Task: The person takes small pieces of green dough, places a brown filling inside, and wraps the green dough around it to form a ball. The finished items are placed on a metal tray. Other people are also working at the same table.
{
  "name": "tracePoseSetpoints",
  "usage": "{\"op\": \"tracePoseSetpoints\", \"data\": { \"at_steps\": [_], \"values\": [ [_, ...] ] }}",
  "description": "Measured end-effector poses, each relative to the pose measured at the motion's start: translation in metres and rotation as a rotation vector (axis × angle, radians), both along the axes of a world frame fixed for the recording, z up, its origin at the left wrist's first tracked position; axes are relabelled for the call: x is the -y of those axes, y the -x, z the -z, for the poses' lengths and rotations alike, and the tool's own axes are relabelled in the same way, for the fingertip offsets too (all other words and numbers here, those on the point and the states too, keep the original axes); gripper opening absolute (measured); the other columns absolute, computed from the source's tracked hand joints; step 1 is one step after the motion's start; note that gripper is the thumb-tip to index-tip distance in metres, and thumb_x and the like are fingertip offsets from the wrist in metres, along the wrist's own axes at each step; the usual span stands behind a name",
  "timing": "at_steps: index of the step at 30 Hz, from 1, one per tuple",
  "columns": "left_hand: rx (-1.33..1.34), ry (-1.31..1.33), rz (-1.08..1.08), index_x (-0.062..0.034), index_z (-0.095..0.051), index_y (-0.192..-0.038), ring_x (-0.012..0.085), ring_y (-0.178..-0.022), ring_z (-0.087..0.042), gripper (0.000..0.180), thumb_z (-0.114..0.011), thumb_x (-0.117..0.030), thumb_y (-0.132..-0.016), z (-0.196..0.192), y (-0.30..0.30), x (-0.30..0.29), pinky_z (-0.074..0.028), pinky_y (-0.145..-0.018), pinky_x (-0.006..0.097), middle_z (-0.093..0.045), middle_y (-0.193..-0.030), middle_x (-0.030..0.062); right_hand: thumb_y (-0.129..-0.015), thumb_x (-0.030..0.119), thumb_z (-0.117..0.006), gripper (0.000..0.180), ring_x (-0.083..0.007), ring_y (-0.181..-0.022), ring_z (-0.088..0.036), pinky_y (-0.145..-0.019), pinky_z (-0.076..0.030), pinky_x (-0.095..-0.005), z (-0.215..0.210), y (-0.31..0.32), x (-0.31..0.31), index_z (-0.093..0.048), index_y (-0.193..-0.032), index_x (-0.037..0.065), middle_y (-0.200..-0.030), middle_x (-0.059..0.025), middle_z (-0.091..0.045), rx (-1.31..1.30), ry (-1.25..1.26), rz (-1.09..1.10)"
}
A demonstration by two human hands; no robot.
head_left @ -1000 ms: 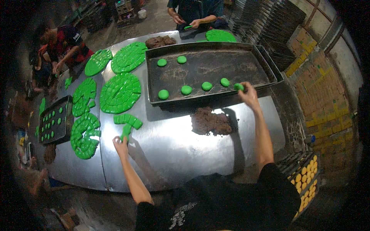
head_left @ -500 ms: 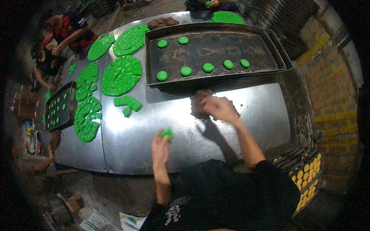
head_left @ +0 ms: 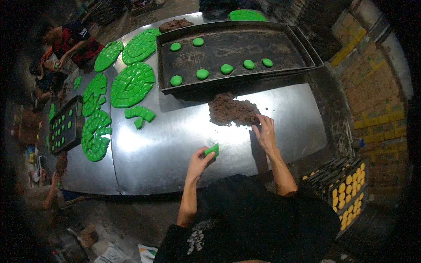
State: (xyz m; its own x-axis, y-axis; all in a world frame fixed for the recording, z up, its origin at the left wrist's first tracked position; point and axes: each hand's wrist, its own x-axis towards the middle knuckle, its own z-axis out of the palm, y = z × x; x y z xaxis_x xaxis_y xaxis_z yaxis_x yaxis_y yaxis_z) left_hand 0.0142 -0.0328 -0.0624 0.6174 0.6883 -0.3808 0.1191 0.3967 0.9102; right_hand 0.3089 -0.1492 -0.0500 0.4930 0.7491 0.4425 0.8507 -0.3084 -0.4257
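My left hand (head_left: 200, 163) is closed on a flattened piece of green dough (head_left: 212, 151), held above the metal table near its front edge. My right hand (head_left: 266, 133) has its fingers spread at the right edge of a crumbly brown filling heap (head_left: 232, 109); nothing shows between them. Whether the fingertips touch the heap, I cannot tell. Behind the heap stands a large dark baking tray (head_left: 239, 83) with several green dough balls (head_left: 226, 69) along its near side and two farther back. Cut green dough pieces (head_left: 140, 115) lie on the table left of my hands.
Scored green dough rounds (head_left: 132, 85) cover the table's left part, beside a smaller tray (head_left: 79, 116) of green balls. More brown filling (head_left: 175, 25) lies behind the large tray. Other people (head_left: 74, 44) work at the left. Stacked trays of yellow rounds (head_left: 348, 193) stand at my right.
My right hand has moved off the middle of the brown filling to its right edge, fingers spreading. My left hand has moved right with the green dough. The whole view has shifted slightly.
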Motion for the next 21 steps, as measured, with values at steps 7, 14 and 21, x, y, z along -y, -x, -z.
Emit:
{"op": "tracePoseSetpoints", "data": {
  "at_steps": [7,14,21],
  "values": [
    [0.069,0.135,-0.131,0.0049,-0.062,-0.118,0.0131,-0.091,-0.062,0.039,-0.075,-0.02,-0.091,-0.02,-0.002,-0.002,-0.051,-0.08,0.028,-0.065,-0.103,0.0069,-0.084,0.008,-0.073,0.034,-0.0309,-0.097,-0.064,-0.086,-0.053,-0.0369,0.016,-0.015,-0.012,-0.069,-0.117,0.004,-0.11,-0.0159,-0.068,-0.178,-0.038,0.003],
    [0.152,0.257,-0.242,0.0096,-0.06,-0.122,0.0149,-0.101,-0.061,0.043,-0.068,-0.024,-0.097,-0.029,-0.009,-0.004,-0.05,-0.088,0.029,-0.065,-0.113,0.0102,-0.092,0.016,-0.071,0.035,-0.0163,-0.089,-0.067,-0.079,-0.054,-0.0303,-0.003,-0.039,-0.008,-0.066,-0.122,-0.002,-0.105,-0.0112,-0.069,-1.378,-0.232,0.13],
    [0.169,0.399,-0.008,0.0055,-0.057,-0.131,0.0173,-0.112,-0.06,0.045,-0.062,-0.028,-0.1,-0.03,-0.051,-0.012,-0.048,-0.1,0.035,-0.062,-0.123,0.0105,-0.091,0.005,-0.067,0.027,-0.0231,-0.102,-0.067,-0.089,-0.055,-0.0348,-0.045,0.054,-0.033,-0.067,-0.118,0.001,-0.11,-0.0116,-0.068,-0.785,-0.005,-0.452]
  ]
}}
